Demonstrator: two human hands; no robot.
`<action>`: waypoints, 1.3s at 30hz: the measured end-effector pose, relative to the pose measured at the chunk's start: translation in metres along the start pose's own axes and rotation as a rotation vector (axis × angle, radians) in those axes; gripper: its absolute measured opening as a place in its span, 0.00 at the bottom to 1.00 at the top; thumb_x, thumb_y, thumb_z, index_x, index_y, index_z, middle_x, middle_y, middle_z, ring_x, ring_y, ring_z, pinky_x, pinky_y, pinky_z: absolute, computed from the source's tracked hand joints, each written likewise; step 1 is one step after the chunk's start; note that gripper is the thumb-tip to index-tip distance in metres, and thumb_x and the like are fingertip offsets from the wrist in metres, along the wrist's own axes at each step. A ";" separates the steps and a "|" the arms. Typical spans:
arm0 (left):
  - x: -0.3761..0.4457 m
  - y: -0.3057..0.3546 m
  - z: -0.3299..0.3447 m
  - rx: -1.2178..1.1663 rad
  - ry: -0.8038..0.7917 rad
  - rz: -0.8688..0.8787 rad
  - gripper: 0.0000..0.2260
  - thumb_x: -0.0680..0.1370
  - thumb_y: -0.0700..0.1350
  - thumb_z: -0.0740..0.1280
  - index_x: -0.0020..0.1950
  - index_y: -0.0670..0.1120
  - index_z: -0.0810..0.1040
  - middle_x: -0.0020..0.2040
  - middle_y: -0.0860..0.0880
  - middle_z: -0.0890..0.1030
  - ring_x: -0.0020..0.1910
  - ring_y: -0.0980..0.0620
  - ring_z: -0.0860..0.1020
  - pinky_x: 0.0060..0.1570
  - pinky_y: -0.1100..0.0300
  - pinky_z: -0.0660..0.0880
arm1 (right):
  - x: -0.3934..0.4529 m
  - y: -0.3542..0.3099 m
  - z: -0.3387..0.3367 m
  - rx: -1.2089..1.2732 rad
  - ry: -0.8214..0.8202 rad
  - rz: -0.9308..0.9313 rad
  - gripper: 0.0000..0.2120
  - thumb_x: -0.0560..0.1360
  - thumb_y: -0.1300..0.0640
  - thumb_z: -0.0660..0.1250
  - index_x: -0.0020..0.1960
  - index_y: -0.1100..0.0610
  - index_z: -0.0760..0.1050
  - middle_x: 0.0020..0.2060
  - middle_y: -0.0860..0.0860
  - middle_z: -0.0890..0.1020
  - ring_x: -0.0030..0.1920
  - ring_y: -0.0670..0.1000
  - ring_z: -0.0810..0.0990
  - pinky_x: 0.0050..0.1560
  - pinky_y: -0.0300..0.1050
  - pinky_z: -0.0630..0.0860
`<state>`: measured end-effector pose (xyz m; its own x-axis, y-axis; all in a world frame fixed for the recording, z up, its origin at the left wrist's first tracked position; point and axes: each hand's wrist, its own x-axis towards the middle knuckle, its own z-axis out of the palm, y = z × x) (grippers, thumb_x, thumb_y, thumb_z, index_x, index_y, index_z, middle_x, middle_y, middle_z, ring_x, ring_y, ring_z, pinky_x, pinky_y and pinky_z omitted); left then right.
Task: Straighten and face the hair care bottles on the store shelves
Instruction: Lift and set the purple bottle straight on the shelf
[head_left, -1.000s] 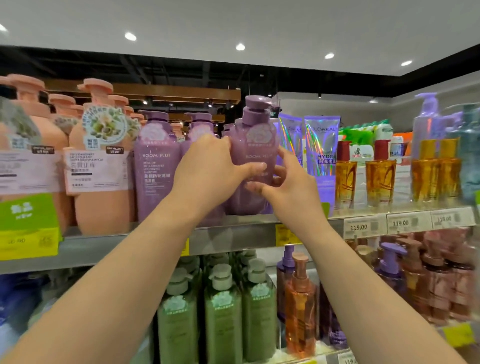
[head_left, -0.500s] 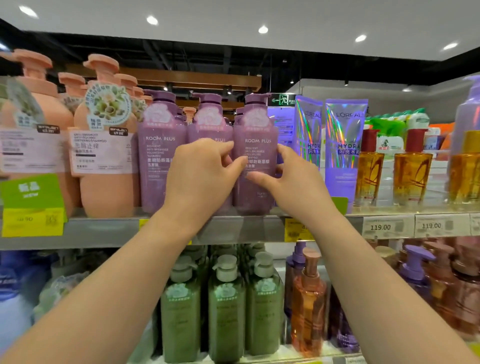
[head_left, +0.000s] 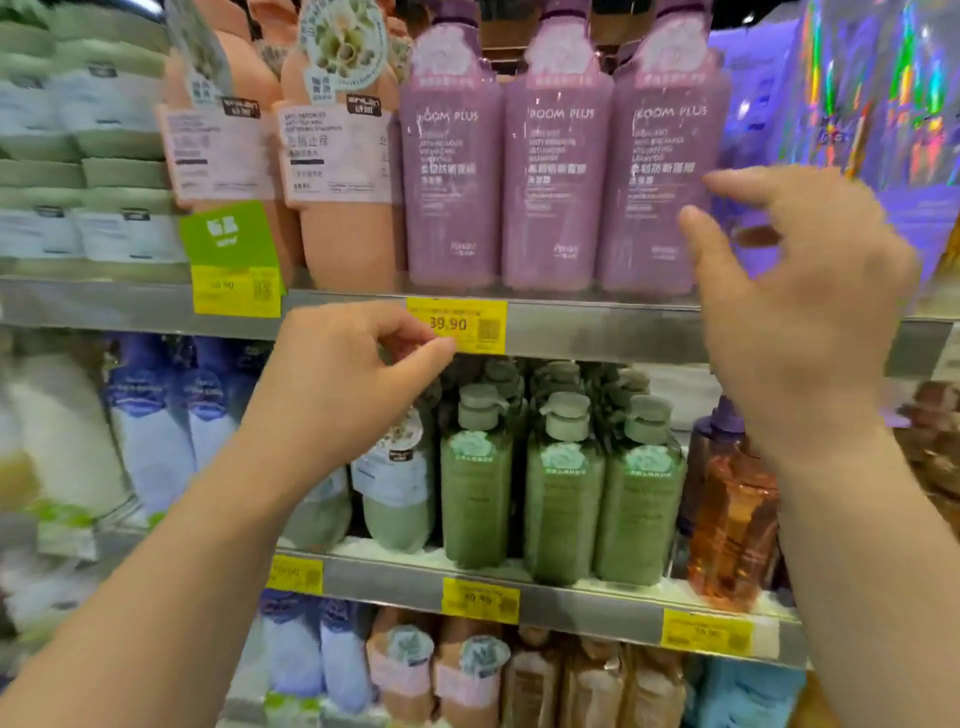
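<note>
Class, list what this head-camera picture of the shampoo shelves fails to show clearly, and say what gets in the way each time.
1. Pump tops of the three purple bottles: cut off by the top edge.
2. Small print on their labels: blurred.
3. Bottle behind the left hand: mostly hidden.
4. Whether the right hand touches the rightmost purple bottle: motion blur, cannot tell.
5. Lower yellow price tags: figures too blurred.
</note>
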<state>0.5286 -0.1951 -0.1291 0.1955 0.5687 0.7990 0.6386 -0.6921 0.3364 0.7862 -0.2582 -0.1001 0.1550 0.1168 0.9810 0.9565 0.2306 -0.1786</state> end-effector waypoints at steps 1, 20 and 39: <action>-0.008 -0.011 -0.002 0.054 -0.040 -0.030 0.07 0.73 0.54 0.73 0.40 0.53 0.84 0.29 0.63 0.79 0.32 0.68 0.76 0.32 0.74 0.66 | -0.017 -0.006 -0.001 0.071 0.015 0.005 0.09 0.79 0.54 0.69 0.55 0.58 0.83 0.47 0.55 0.85 0.46 0.56 0.82 0.52 0.40 0.72; -0.014 -0.121 0.058 0.168 -0.596 -0.242 0.17 0.79 0.58 0.62 0.38 0.47 0.66 0.34 0.48 0.75 0.32 0.51 0.75 0.27 0.57 0.68 | -0.136 -0.115 0.131 0.308 -1.020 0.553 0.28 0.81 0.56 0.63 0.79 0.52 0.60 0.51 0.56 0.85 0.44 0.52 0.85 0.47 0.54 0.83; -0.035 -0.113 0.051 0.291 -0.368 -0.067 0.20 0.77 0.59 0.64 0.53 0.42 0.69 0.49 0.41 0.77 0.46 0.38 0.79 0.34 0.54 0.66 | -0.138 -0.145 0.138 0.238 -0.791 0.793 0.27 0.75 0.60 0.60 0.74 0.54 0.70 0.66 0.54 0.79 0.51 0.62 0.84 0.52 0.59 0.82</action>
<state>0.4874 -0.1147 -0.2207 0.3638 0.7639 0.5329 0.8304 -0.5252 0.1859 0.5924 -0.1739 -0.2202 0.4143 0.8666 0.2781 0.5748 -0.0123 -0.8182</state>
